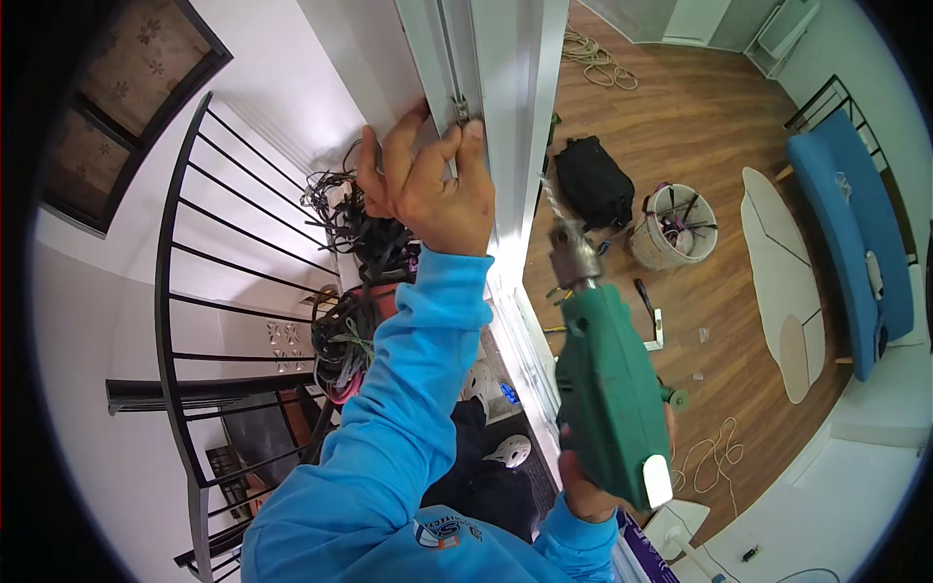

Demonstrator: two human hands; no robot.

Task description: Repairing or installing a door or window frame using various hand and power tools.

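My left hand is raised against the white metal door frame. Its thumb and forefinger pinch at a small metal fitting in the frame's narrow channel; the fingertips partly cover it. My right hand grips a green power drill from below, mostly hidden by the drill's body. A spiral drill bit sits in the metal chuck, pointing up and a little left. The bit's tip is to the right of the frame, apart from my left hand.
Black railing and bundled dark cables lie left. Right of the frame, the wooden floor holds a black bag, a white bucket, a hammer-like tool and loose cord. A blue sofa stands far right.
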